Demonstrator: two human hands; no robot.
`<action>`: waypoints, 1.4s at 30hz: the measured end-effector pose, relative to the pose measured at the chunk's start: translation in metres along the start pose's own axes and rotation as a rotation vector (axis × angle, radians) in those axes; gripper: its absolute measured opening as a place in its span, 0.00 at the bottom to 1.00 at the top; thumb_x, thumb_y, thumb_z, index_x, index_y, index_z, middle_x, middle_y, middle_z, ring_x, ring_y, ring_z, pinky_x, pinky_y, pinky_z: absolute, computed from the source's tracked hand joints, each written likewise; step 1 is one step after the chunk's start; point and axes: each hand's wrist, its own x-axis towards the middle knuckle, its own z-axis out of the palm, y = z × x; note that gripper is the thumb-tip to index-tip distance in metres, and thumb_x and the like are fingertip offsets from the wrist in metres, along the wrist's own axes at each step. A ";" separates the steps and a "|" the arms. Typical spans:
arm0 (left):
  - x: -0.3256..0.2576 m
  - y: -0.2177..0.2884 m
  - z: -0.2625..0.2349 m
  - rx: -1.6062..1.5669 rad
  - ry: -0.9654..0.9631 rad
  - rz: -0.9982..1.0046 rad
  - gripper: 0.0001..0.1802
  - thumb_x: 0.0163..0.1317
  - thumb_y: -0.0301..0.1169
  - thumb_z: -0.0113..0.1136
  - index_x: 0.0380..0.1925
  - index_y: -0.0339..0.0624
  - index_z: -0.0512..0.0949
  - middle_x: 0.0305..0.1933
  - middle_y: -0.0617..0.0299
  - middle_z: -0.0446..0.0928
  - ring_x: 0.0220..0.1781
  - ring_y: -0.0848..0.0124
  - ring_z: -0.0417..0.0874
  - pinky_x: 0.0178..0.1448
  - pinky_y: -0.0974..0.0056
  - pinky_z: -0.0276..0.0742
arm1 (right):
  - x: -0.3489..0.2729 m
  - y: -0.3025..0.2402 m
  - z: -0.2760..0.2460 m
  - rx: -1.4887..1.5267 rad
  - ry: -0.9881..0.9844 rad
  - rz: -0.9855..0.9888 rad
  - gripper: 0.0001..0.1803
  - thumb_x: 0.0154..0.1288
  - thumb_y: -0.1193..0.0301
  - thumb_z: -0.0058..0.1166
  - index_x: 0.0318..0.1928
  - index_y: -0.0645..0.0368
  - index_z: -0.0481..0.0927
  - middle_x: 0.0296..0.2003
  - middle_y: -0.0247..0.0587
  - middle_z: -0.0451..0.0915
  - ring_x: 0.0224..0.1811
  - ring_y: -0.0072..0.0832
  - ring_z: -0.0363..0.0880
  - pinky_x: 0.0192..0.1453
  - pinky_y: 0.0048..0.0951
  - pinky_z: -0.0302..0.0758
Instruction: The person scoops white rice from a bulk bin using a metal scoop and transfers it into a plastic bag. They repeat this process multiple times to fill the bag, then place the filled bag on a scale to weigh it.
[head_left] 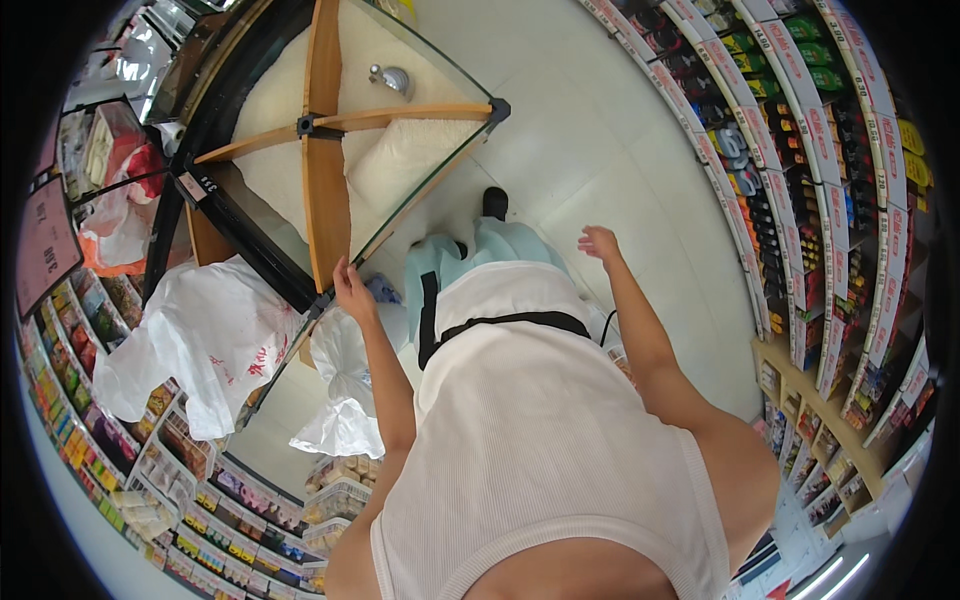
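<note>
My left hand point(353, 291) is at the near corner of a divided bin, its fingers stretched out beside the end of a wooden divider point(325, 215). Whether it touches the edge I cannot tell. Out over the floor to the right hangs my right hand point(600, 243), holding nothing, fingers apart. The bin has a glass rim point(425, 180) and crossed wooden slats. Pale grain that looks like rice point(415, 150) fills its compartments. A metal scoop point(392, 78) lies on the grain in the far compartment.
A large white plastic bag point(205, 335) rests by the bin's left side. Below my left arm stands a tied white sack point(345, 365). Stocked shelves point(800, 180) curve along the right, with more shelves point(215, 510) at lower left. Pale tiled floor point(560, 100) lies between.
</note>
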 end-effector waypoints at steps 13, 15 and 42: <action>-0.078 -0.014 -0.045 0.055 0.042 -0.193 0.20 0.68 0.34 0.56 0.58 0.42 0.75 0.43 0.61 0.80 0.40 0.75 0.76 0.46 0.70 0.73 | 0.021 -0.073 0.058 -0.183 -0.290 -0.217 0.11 0.66 0.65 0.56 0.42 0.59 0.82 0.39 0.39 0.85 0.40 0.27 0.84 0.43 0.28 0.77; -0.056 0.038 0.000 -0.060 -0.162 -0.127 0.22 0.67 0.33 0.58 0.60 0.42 0.74 0.44 0.60 0.79 0.42 0.74 0.77 0.48 0.69 0.74 | -0.017 -0.112 0.092 -0.071 -0.445 -0.303 0.14 0.67 0.63 0.56 0.45 0.60 0.81 0.42 0.39 0.85 0.43 0.27 0.84 0.48 0.28 0.77; 0.169 -0.077 0.109 -0.087 -0.498 -0.810 0.29 0.68 0.47 0.49 0.61 0.37 0.72 0.54 0.51 0.77 0.53 0.61 0.78 0.57 0.60 0.72 | -0.121 -0.239 0.335 -0.407 -0.029 -0.546 0.29 0.61 0.61 0.59 0.61 0.61 0.72 0.50 0.45 0.80 0.52 0.34 0.78 0.58 0.30 0.72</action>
